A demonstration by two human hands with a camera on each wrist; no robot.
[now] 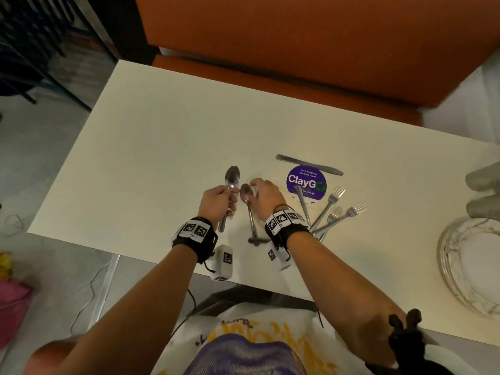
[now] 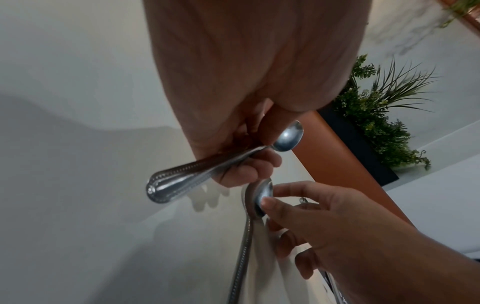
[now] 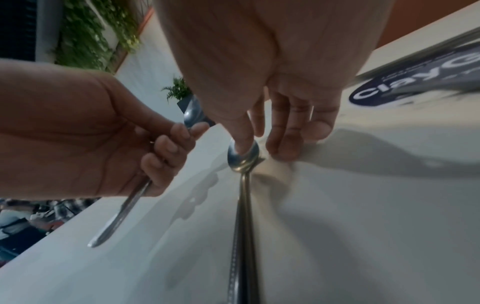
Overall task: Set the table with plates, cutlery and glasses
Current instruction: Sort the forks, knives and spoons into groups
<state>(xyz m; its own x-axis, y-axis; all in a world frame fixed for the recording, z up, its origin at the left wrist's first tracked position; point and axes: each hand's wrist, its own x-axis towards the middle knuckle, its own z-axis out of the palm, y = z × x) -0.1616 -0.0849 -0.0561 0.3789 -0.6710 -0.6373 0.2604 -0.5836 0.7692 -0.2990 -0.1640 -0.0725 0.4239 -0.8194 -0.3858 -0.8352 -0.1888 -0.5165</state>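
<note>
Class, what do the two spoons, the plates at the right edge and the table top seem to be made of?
Spoons: polished metal, probably steel; bright reflections, beaded handles.
Plates: likely glazed ceramic; glossy, marble-like veins.
Table top: smooth cream surface, perhaps laminate; hard to tell.

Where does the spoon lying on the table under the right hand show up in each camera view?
Head: the spoon on the table lies centre, just left of the right hand.
Left wrist: lower centre, a fingertip on its bowl.
Right wrist: centre, handle running down.
Shared landmark: the held spoon in the left hand.
</note>
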